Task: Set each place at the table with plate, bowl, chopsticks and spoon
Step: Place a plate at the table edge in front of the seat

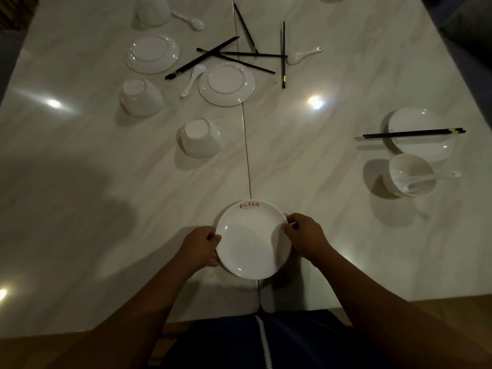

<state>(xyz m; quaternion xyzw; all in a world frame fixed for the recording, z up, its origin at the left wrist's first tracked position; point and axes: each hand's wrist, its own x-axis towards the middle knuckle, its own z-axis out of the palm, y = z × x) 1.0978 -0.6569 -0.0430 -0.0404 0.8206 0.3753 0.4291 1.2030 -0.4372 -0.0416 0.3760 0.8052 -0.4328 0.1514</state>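
A white plate [251, 239] with red lettering on its far rim sits near the table's front edge. My left hand [201, 247] grips its left rim and my right hand [303, 235] pinches its right rim. Farther back lie two upside-down plates [152, 53] [226, 83], three upside-down bowls [200, 137] [141, 97] [152, 10], several scattered black chopsticks [239, 55] and three loose white spoons [192, 79] [303, 55] [189, 20].
At the right edge of the marble table [306, 155] stands a set place: a plate [420, 134] with a chopstick pair [412, 133] across it, and a bowl [410, 174] holding a spoon [426, 179]. A seam runs down the table's middle.
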